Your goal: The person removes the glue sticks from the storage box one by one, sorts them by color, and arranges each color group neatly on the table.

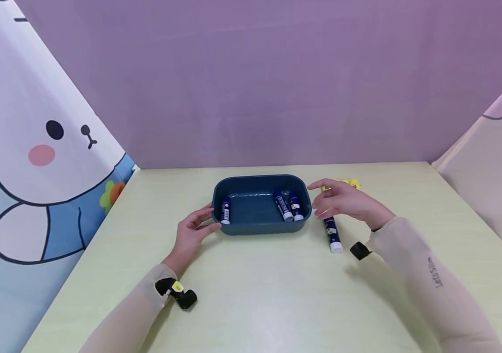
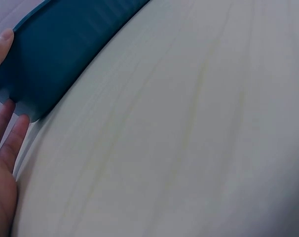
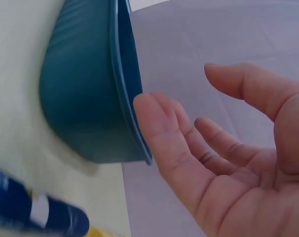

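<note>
A dark teal plastic basin (image 1: pixel 251 228) stands on the table, holding three blue glue sticks with white ends: one glue stick (image 1: pixel 225 210) at the left, another (image 1: pixel 282 205) and a third (image 1: pixel 295 205) leaning at the right. My left hand (image 1: pixel 192 235) touches the basin's left front corner, thumb by the rim, fingers fairly straight along the side. Beside the right rim hovers my right hand (image 1: pixel 343 200), fingers loosely bent and parted, nothing between them. Below it on the table lies a further blue glue stick (image 1: pixel 333 235), its far part hidden by the hand.
Yellow-ended sticks (image 1: pixel 355 183) lie behind my right hand, partly covered. The pale table (image 1: pixel 260 294) meets a purple cloth backdrop (image 1: pixel 251 88) behind the basin. A cartoon-printed cloth (image 1: pixel 35 206) borders the left side. Small black cameras sit on both wrists.
</note>
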{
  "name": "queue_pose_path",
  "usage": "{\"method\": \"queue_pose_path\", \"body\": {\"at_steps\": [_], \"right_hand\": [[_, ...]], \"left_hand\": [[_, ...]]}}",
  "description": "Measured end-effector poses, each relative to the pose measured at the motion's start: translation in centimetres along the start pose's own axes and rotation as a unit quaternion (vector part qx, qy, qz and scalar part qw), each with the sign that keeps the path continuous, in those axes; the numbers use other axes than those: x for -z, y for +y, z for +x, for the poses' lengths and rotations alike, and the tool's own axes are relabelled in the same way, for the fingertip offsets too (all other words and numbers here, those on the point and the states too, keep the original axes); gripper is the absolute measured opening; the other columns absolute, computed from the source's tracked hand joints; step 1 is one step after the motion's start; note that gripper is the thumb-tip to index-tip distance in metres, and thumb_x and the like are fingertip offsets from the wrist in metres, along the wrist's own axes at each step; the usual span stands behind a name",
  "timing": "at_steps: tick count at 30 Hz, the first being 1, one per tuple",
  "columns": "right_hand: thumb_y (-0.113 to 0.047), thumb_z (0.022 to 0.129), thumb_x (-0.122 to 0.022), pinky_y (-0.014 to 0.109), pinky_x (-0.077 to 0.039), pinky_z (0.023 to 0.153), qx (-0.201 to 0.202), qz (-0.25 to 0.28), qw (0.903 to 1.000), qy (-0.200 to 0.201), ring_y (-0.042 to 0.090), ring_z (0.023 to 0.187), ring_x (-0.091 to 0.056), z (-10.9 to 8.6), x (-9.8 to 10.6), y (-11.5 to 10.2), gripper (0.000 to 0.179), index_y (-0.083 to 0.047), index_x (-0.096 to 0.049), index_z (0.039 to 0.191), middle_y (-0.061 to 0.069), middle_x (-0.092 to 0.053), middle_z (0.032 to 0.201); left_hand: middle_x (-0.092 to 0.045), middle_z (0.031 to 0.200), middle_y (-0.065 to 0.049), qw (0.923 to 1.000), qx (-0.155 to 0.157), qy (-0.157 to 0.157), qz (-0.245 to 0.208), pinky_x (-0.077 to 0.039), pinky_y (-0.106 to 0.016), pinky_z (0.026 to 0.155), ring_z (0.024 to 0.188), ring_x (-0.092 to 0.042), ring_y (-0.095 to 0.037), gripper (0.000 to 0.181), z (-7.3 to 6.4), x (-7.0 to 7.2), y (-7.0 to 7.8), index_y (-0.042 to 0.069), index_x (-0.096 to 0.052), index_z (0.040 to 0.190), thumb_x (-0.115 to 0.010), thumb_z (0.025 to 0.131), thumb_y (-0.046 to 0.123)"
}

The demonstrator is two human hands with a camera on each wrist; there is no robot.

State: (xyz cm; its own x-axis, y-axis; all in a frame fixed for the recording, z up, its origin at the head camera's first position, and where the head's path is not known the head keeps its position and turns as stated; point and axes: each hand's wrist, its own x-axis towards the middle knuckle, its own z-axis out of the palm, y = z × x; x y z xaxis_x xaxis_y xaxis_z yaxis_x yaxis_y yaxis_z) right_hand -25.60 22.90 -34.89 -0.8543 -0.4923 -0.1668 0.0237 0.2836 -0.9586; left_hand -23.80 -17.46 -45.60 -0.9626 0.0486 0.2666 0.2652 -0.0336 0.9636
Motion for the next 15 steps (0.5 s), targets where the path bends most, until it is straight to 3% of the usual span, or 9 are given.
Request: {"method": "queue_pose_path", "body": {"at_steps": [6, 15], "right_hand": [[0.001, 0.096, -0.057, 0.046, -0.058, 0.089, 0.006, 0.02, 0.9998, -0.001, 0.037, 0.098, -0.065, 1.5, -0.9, -0.3, 0.057, 0.008, -0.031, 0.146, 0.027, -0.06, 0.109], [0.0, 0.097, -0.057, 0.044, -0.057, 0.09, 0.001, 0.033, 0.9994, -0.007, 0.035, 0.099, -0.066, 4.3, -2.8, -1.2, 0.057, 0.004, -0.031, 0.148, 0.035, -0.055, 0.12]], "left_hand": [[-0.053, 0.143, -0.018, 1.0, 0.003, 0.0, 0.007, -0.056, -0.026, 0.089, 0.113, -0.063, -0.016, 0.045, 0.0, 0.0, -0.2, -0.012, -0.059, 0.125, -0.073, 0.082, -0.014], [-0.054, 0.142, -0.017, 1.0, -0.004, 0.0, 0.005, -0.056, -0.027, 0.09, 0.113, -0.064, -0.015, 0.046, 0.0, 0.0, -0.2, -0.011, -0.059, 0.125, -0.074, 0.082, -0.013]]}}
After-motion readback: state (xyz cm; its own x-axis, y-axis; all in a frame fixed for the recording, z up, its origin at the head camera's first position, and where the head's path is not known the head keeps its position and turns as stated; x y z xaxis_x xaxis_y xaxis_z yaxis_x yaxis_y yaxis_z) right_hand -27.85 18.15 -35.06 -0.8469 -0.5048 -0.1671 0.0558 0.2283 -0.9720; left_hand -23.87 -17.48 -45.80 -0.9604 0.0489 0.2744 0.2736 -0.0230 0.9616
